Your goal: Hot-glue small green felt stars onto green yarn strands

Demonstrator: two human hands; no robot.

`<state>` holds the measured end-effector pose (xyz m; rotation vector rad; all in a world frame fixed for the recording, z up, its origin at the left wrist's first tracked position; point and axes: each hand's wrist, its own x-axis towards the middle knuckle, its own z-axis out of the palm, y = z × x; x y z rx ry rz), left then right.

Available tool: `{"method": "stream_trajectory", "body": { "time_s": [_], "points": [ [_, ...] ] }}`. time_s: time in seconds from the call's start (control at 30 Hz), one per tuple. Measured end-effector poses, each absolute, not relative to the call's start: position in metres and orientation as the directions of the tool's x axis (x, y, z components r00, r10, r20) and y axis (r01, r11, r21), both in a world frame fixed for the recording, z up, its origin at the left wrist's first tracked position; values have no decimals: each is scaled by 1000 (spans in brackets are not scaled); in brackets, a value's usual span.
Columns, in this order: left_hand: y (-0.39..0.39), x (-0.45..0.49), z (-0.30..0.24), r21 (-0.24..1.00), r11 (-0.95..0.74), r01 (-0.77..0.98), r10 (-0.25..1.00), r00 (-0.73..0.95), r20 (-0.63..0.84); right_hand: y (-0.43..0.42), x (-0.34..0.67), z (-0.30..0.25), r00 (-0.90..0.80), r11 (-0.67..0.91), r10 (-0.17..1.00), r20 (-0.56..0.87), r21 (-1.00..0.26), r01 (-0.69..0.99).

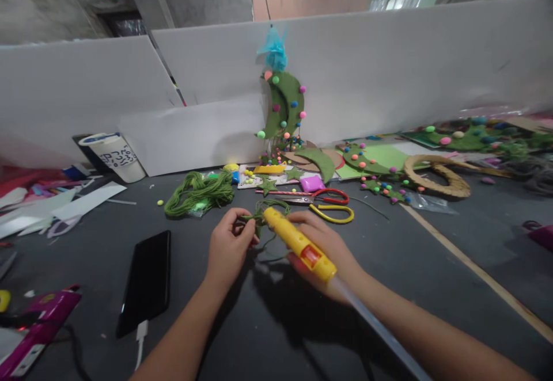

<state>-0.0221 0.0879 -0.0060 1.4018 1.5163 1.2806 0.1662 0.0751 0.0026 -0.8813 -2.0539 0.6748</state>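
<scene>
Glue is the business here: the right hand (319, 248) is wrapped tightly around a yellow plastic hot-glue gun (298, 244) with an orange trigger, a clear glue stick jutting from its rear toward the camera. The gun's tip points at a thin loop of green yarn-wrapped cord (264, 211), which lies just above the dark grey surface (432, 266), in front of both hands. The left hand (227, 243) pinches one end of that cord between thumb and fingertips, fingers pressed together.

Just beyond the cord lie red-handled scissors (322, 197) and yellow-handled scissors (332, 214), touching each other. A loose skein of green yarn (199, 193) sits to the left of them. A black smartphone (147, 282) with a white cable plugged in lies left of the left forearm. Further back, a green felt crescent studded with coloured pompoms (283, 105) hangs against the white partition board (389, 64), and a woven straw ring (436, 175) rests at the right.
</scene>
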Motion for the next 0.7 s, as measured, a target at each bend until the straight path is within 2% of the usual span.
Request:
{"method": "stream_trajectory", "body": {
  "time_s": [0.07, 0.2, 0.3, 0.43, 0.53, 0.63, 0.7],
  "points": [
    [88, -22, -4, 958, -70, 277, 972, -197, 128, 77, 170, 8, -413, 596, 794, 446, -701, 390],
    [87, -22, -3, 958, -89, 273, 966, -209, 150, 80, 175, 15, -452, 535, 819, 355, -758, 374],
    [86, -21, -3, 963, -103, 248, 967, -201, 155, 80, 174, 9, -391, 500, 847, 359, -788, 360],
    [86, -17, -5, 991, -32, 133, 995, -91, 44, 82, 167, -5, -301, 432, 890, 342, -843, 321],
    [85, -13, -7, 997, 16, 78, 999, -42, -13, 84, 160, -15, -333, 275, 921, 202, -943, 188],
    [83, -12, -8, 988, -37, 149, 996, -80, 50, 86, 156, -18, -357, 150, 924, 133, -989, 19],
    [82, -12, -10, 970, -84, 230, 986, -119, 114, 86, 156, -16, -353, 122, 929, 109, -992, 15]
  ]
}}
